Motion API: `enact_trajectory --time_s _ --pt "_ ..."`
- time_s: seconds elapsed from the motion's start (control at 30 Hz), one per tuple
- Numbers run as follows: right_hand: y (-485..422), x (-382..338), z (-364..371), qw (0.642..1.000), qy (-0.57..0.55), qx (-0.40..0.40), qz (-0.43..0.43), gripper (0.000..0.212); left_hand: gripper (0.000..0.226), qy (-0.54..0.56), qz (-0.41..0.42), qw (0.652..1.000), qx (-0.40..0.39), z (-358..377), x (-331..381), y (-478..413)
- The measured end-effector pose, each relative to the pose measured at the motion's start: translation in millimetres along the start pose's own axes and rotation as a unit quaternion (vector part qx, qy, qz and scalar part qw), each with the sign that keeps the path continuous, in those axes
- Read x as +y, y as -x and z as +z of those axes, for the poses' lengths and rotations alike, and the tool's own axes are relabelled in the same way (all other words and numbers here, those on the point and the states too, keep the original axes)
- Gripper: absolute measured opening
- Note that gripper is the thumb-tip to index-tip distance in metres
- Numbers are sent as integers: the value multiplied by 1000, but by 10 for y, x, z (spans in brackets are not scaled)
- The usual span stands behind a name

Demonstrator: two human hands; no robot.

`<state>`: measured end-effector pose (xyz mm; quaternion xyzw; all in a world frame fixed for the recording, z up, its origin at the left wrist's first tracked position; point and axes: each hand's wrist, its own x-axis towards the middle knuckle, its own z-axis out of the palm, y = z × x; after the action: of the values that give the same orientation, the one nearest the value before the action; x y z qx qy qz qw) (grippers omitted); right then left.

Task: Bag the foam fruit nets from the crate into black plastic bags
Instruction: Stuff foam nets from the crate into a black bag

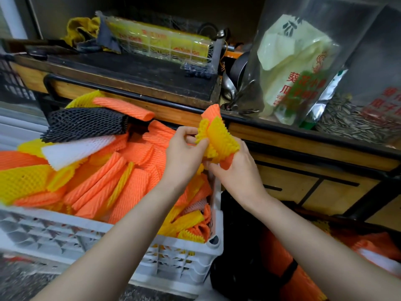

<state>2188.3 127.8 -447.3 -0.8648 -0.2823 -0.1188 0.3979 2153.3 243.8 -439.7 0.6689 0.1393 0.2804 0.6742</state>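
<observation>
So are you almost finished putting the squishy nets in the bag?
Not nearly. Done: some orange nets already sit in the black bag. In hand: the left hand and right hand hold a few yellow and orange nets. Left: the white crate is piled high with a heap of nets.

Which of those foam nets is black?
The black mesh net on top of the pile at the crate's far left, directly above the white net; the rest are orange or yellow.
</observation>
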Motion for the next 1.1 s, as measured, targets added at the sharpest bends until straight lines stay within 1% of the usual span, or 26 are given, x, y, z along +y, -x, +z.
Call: enact_trajectory --time_s 0.1,0.17,0.2,0.27,0.33,0.4,0.47,0.5,0.53,0.6,0.67,0.73,0.8,0.87,1.0,1.1 --pt "-35 -42 -56 998 -14 55 14 46 16 65 -5 997 -48 8 140 92" --pt "-50 -41 -101 997 -1 67 30 42 17 74 5 994 -82 -57 156 108" --pt "-54 -34 -128 997 14 63 37 42 17 49 22 995 -89 -106 128 105" --pt "-67 1 -180 997 39 52 52 44 19 -62 63 993 -76 -212 -27 54" --pt "-73 58 -227 995 54 49 65 45 28 -202 76 975 -61 -326 -253 8" --pt "-74 123 -270 993 67 53 85 46 42 -295 57 951 -68 -426 -508 -44" --pt "-64 191 -305 990 75 57 101 46 54 -336 38 937 -85 -471 -685 -71" --pt "-58 220 -316 989 78 58 107 46 59 -350 41 932 -89 -468 -735 -74" --pt "-53 246 -325 989 80 57 112 47 64 -373 53 922 -89 -460 -769 -73" --pt "-43 286 -336 988 86 52 115 47 72 -439 84 890 -91 -450 -809 -75" --pt "-33 299 -350 988 90 52 116 48 74 -478 96 867 -98 -470 -843 -89" --pt "-20 293 -369 988 90 51 118 48 65 -466 100 875 -87 -492 -864 -100" --pt "-3 293 -392 988 84 45 123 48 48 -430 104 895 -51 -497 -819 -89" --pt "14 292 -423 989 71 29 129 45 36 -410 115 905 -13 -487 -718 -68" --pt "70 250 -494 991 57 7 124 43 31 -377 166 910 44 -460 -386 38" --pt "106 197 -561 993 56 25 103 45 28 -335 231 912 49 -339 -65 190"
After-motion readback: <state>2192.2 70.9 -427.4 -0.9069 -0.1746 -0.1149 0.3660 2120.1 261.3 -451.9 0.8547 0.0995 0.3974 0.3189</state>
